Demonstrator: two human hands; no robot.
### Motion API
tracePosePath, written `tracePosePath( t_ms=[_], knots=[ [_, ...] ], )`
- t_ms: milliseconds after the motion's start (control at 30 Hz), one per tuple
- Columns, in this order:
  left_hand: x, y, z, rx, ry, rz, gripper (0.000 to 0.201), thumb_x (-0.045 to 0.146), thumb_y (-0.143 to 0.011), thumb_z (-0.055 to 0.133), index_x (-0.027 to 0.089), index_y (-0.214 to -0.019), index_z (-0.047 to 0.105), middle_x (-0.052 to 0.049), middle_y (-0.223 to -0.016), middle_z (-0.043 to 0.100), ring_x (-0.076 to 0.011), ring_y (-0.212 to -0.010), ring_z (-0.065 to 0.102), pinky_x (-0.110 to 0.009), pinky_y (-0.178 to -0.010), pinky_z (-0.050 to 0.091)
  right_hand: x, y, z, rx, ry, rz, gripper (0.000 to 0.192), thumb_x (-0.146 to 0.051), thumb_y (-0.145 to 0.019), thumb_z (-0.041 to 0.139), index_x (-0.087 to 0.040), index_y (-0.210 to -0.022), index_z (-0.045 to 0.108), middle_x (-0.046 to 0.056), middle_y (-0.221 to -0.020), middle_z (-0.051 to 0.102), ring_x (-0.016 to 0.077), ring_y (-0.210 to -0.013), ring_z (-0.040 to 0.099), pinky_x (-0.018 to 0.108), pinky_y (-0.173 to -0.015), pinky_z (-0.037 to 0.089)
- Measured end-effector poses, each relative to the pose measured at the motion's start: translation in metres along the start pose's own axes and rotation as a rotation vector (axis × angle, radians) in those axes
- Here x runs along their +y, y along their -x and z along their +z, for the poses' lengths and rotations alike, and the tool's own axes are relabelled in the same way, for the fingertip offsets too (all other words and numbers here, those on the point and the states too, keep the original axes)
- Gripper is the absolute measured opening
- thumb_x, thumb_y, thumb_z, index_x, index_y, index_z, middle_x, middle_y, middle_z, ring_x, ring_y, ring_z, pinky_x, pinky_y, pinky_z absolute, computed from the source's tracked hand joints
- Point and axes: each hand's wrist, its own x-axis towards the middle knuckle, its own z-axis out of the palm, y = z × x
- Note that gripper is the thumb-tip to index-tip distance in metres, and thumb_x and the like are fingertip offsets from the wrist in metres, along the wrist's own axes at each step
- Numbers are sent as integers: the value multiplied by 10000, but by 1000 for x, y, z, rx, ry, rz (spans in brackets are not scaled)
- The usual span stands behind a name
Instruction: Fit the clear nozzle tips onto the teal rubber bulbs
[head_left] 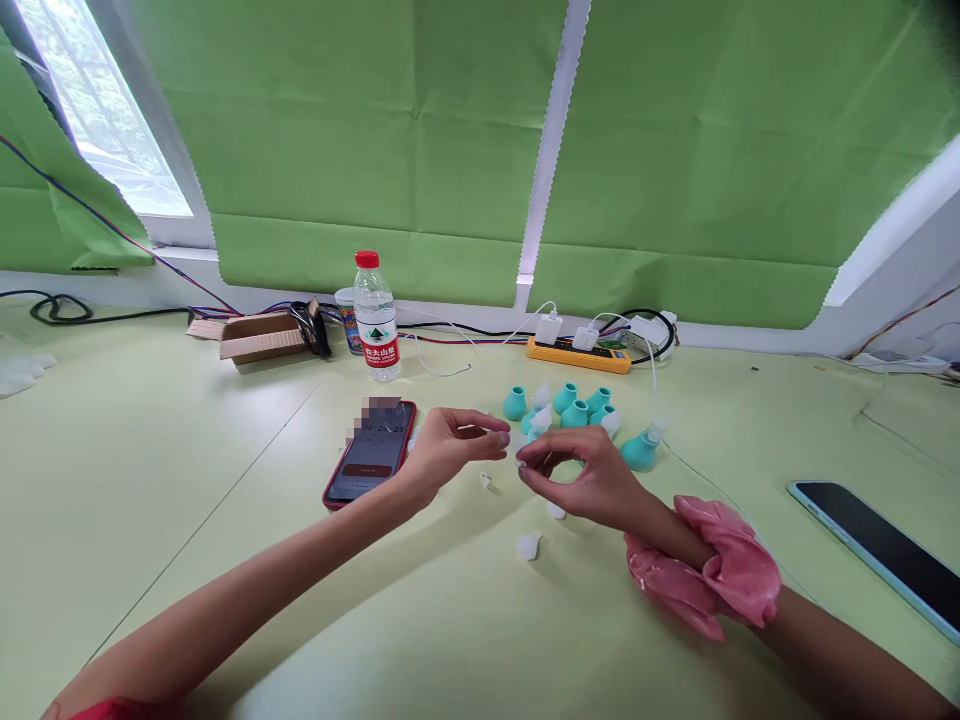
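My left hand [454, 450] pinches a translucent white piece [516, 441] between thumb and fingers. Close beside it, my right hand [589, 475] holds a small white part [520, 463] in its fingertips. Just behind the hands stand several teal rubber bulbs [575, 414], some with translucent white tips. One teal bulb [640, 452] lies tilted to the right of the group, a clear tip on its neck. On the table in front of my hands are a small white fitting [486, 481] and a loose white tip [529, 546]. Another white piece [556, 510] shows below my right hand.
A phone with a red case [371, 455] lies left of my hands; another phone [877, 550] lies far right. Behind stand a water bottle [377, 320], a cup [349, 322], an open cardboard box [262, 338] and an orange power strip [577, 356] with cables.
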Motion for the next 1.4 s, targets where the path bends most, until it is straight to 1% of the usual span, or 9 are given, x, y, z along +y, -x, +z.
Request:
tracePosePath(
  t_ms=[133, 233, 400, 633, 767, 900, 1000, 1200, 1400],
  knots=[
    [2, 4, 4, 68, -92, 116, 93, 172, -601, 641, 121, -676, 621, -57, -784, 609, -179, -833, 551, -270, -723, 463, -4, 0, -4, 34, -70, 63, 73, -168, -650, 583, -140, -683, 641, 20, -588, 645, 107, -489, 577, 220, -482, 512],
    [1, 5, 6, 73, -108, 123, 186, 129, -584, 639, 124, -763, 587, -55, -805, 603, -180, -827, 553, -269, -669, 484, -6, 0, -7, 99, -102, 68, 73, -183, -652, 599, -137, -684, 645, 26, -591, 641, 108, -500, 573, 220, -478, 505],
    [-1, 7, 9, 16, -40, 143, 351, 77, -581, 628, 143, -899, 494, -50, -794, 616, -181, -807, 579, -294, -659, 503, -3, -2, -7, 142, -92, 11, 88, -188, -666, 601, -135, -718, 648, 15, -556, 600, 96, -485, 532, 216, -449, 466],
    [2, 15, 13, 9, -83, 196, 282, 108, -620, 622, 165, -864, 492, -40, -841, 615, -195, -882, 574, -295, -694, 514, 0, -2, -4, 173, 22, -72, 130, -217, -711, 575, -171, -791, 667, -1, -543, 591, 88, -480, 500, 214, -459, 426],
    [3, 15, 13, 15, -61, 187, 285, 119, -617, 632, 162, -865, 499, -42, -836, 622, -195, -877, 579, -294, -695, 520, 5, 0, -3, 202, 189, -205, 155, -209, -759, 529, -178, -836, 660, -1, -529, 576, 87, -479, 481, 215, -475, 404],
    [1, 13, 12, 11, -18, 128, 315, 135, -607, 647, 150, -884, 498, -46, -802, 636, -178, -760, 611, -292, -673, 519, 13, 3, -2, 182, 448, -380, 207, -194, -797, 469, -167, -923, 631, 15, -554, 570, 101, -515, 476, 226, -485, 383],
    [1, 12, 11, 6, 6, 99, 329, 149, -600, 661, 145, -887, 500, -51, -790, 642, -179, -726, 616, -284, -646, 512, 16, 4, -2, 193, 524, -441, 203, -183, -795, 471, -158, -937, 615, 15, -565, 570, 102, -526, 471, 224, -486, 378],
    [4, 12, 12, 16, 9, 59, 346, 166, -582, 683, 139, -881, 510, -52, -759, 645, -164, -693, 608, -258, -609, 495, 17, 5, -2, 219, 509, -465, 192, -170, -781, 493, -167, -937, 605, 6, -559, 575, 99, -515, 482, 221, -473, 367],
    [6, 14, 14, 26, 17, 53, 332, 182, -573, 694, 147, -853, 519, -44, -756, 646, -169, -680, 611, -262, -605, 494, 17, 6, 3, 222, 408, -380, 200, -192, -786, 481, -172, -928, 621, 4, -540, 573, 95, -484, 481, 222, -468, 378]
  ],
)
